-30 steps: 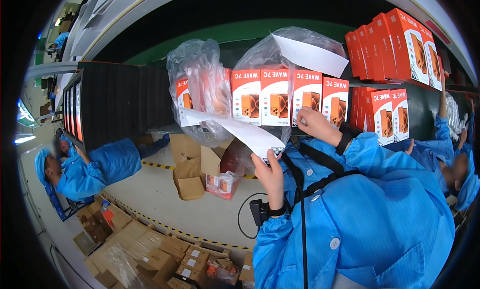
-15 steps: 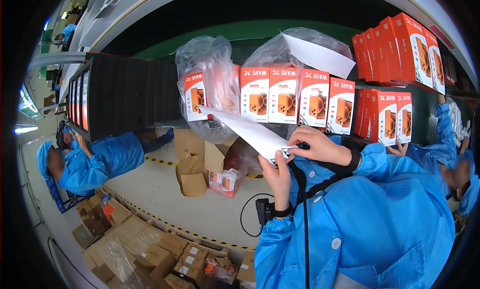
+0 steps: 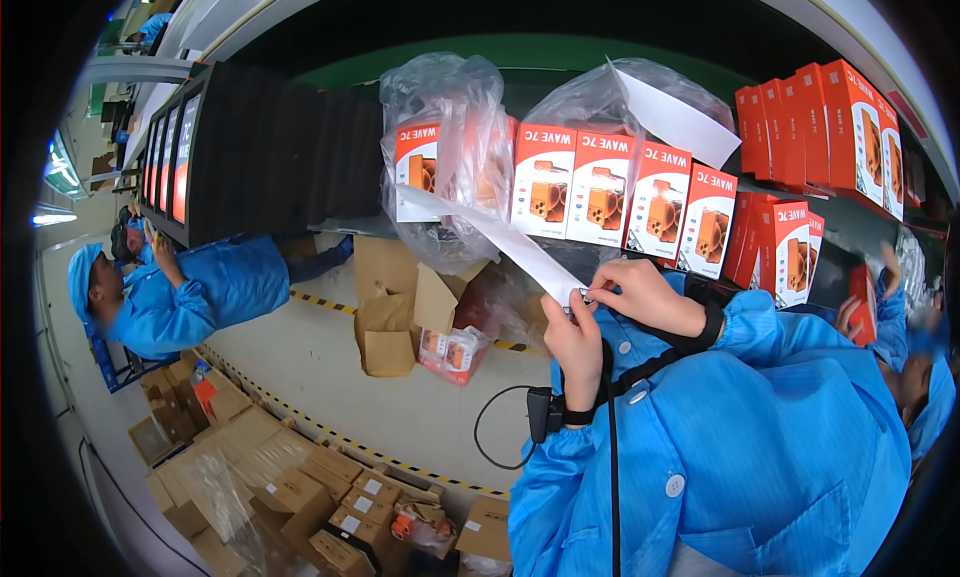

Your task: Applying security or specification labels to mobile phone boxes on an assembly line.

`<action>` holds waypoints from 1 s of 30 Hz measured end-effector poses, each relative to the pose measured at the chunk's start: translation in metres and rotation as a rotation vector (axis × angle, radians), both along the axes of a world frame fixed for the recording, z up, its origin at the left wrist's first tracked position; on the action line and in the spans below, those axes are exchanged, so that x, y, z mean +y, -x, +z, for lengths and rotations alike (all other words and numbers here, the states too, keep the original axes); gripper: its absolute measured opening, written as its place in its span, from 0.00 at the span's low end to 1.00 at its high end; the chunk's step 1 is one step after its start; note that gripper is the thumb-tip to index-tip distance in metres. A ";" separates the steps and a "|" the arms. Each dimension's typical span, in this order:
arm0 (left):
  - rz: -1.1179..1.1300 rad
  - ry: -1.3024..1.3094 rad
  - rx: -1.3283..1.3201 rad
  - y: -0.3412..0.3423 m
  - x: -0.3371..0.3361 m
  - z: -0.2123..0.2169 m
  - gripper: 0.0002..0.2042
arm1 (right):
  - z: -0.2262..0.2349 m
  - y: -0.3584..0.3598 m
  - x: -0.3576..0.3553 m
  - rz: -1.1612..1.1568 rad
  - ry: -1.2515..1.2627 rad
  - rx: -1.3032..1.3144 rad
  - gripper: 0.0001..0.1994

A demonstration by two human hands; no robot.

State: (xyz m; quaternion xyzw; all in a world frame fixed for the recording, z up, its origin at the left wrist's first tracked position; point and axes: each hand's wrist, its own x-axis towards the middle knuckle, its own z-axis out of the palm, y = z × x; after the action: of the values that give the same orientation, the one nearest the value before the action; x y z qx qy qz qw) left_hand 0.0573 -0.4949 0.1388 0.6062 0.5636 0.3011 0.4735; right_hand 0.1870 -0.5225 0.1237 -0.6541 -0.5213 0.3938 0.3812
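Note:
A long white sheet [image 3: 510,247] slants out from my hands toward the bagged boxes. My left hand [image 3: 572,349] grips its near end between thumb and fingers. At that same end my right hand [image 3: 648,295] pinches at a small black-and-white label [image 3: 580,297], mostly covered by the fingertips. Whether the label has come off the sheet I cannot tell. Just beyond my hands stands a row of red-and-white boxes [image 3: 546,185] with orange devices pictured on them. Clear plastic bags [image 3: 440,82] partly cover the row.
Black trays [image 3: 270,152] are stacked at the left. More red boxes [image 3: 785,127] stand in two tiers at the right. Another white sheet [image 3: 680,117] lies on plastic. Co-workers [image 3: 200,302] are on both sides; the right one holds a red box [image 3: 862,305]. Open cartons [image 3: 385,322] sit below the bench.
The whole view has shifted slightly. My right fingertips have closed in over the label, and less of it shows. On the right, the co-worker's hand now holds a red box.

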 end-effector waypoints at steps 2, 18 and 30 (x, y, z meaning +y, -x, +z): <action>-0.007 -0.005 0.057 0.000 0.006 0.002 0.09 | -0.001 0.003 0.005 0.000 0.011 -0.010 0.06; 0.021 -0.163 0.255 0.024 0.058 -0.026 0.07 | -0.046 -0.018 0.046 -0.144 0.111 0.095 0.06; -0.030 -0.057 0.199 0.025 0.062 -0.021 0.09 | -0.083 -0.025 0.062 -0.143 0.112 -0.160 0.05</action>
State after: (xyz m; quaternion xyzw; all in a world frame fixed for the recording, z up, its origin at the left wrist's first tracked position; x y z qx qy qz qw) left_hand 0.0318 -0.4329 0.1178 0.6544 0.5901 0.2483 0.4024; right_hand 0.2117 -0.4606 0.0409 -0.7391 -0.4793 0.3407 0.3286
